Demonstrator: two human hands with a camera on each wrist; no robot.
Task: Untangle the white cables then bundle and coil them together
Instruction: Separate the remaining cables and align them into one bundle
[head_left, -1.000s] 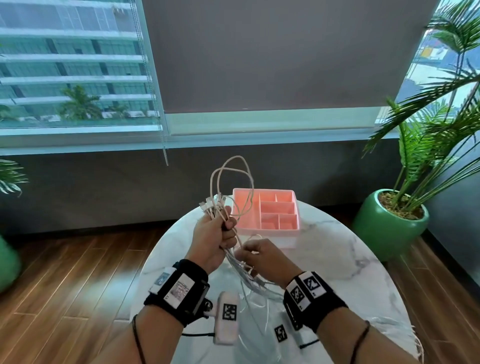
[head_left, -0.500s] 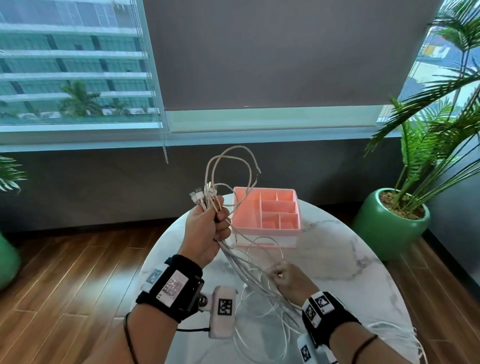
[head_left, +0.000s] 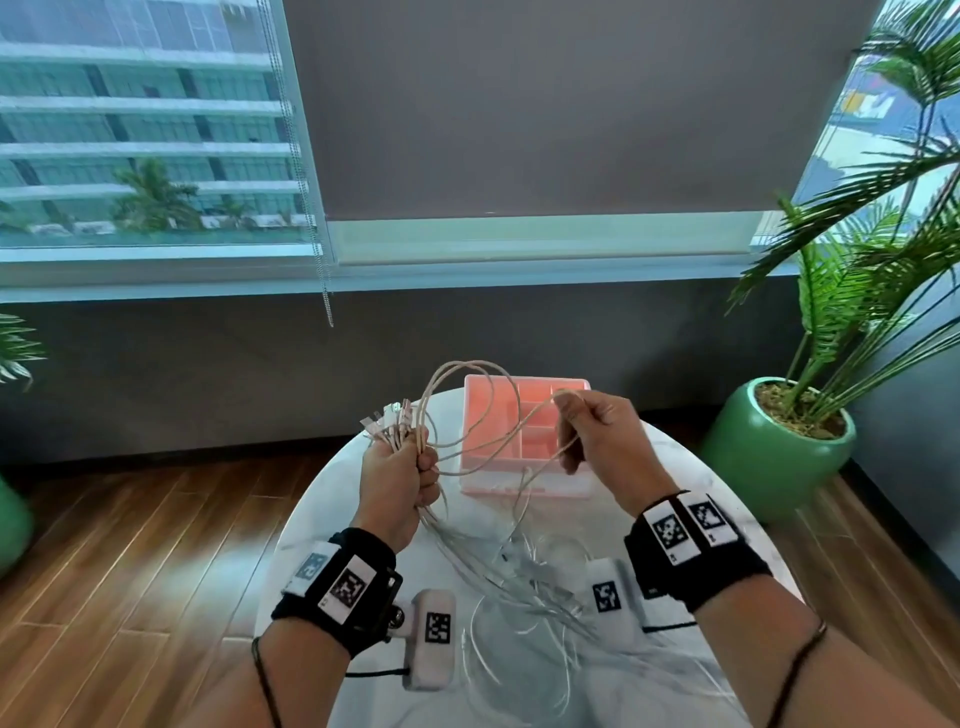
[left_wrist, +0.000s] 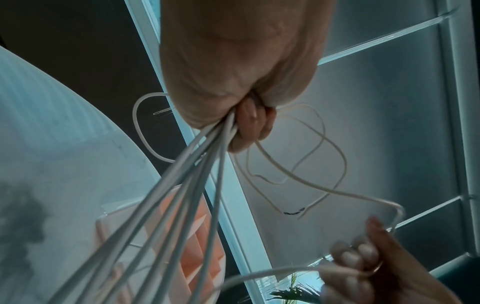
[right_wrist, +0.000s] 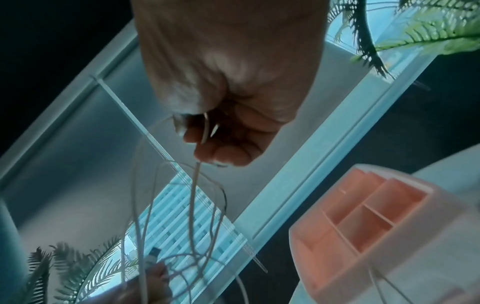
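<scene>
My left hand (head_left: 402, 470) is a fist round a bunch of white cables (head_left: 470, 558), with their plug ends (head_left: 387, 418) sticking up above it. Loops (head_left: 452, 387) arch from the fist toward the pink box. My right hand (head_left: 592, 431), raised in front of that box, pinches one cable strand (head_left: 563, 400) between thumb and fingers. The loose lengths hang down onto the marble table (head_left: 675, 478) between my forearms. In the left wrist view the cables (left_wrist: 182, 195) fan out from under the left hand (left_wrist: 249, 121). In the right wrist view a strand (right_wrist: 193, 195) drops from the right hand (right_wrist: 207, 139).
A pink compartment box (head_left: 527, 415) stands at the table's far side, behind my right hand. A green potted palm (head_left: 779, 441) stands on the floor to the right. Wooden floor (head_left: 130, 545) lies left of the round table; a window and dark wall run behind.
My right hand rose from low over the table to box height on the right, drawing a strand up and out. My left fist kept its grip on the bunch and dropped slightly.
</scene>
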